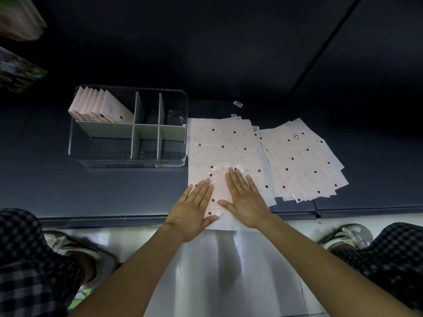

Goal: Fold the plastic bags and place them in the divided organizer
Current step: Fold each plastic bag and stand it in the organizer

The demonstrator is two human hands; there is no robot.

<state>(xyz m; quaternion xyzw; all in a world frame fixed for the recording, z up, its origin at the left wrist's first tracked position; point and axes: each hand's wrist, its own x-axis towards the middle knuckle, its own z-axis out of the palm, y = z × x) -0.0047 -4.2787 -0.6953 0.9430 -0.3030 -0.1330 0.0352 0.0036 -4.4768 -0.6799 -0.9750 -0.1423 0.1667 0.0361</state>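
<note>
Flattening top bag (225,156) w/ both palms, L hand (194,207) + R hand (246,197), fingers straight, holding nothing, prepping crease. Organizer (128,164) left, folded bags (100,106) far-left slot.

Both palms flat now: left hand (194,205) and right hand (244,197) press side by side on the near end of a dotted plastic bag (225,147) spread over the dark surface (114,191). Left of it sits the clear organizer (128,162), folded bags (100,106) in its far-left compartment; a loose pile of bags (306,165) lies right.
</note>
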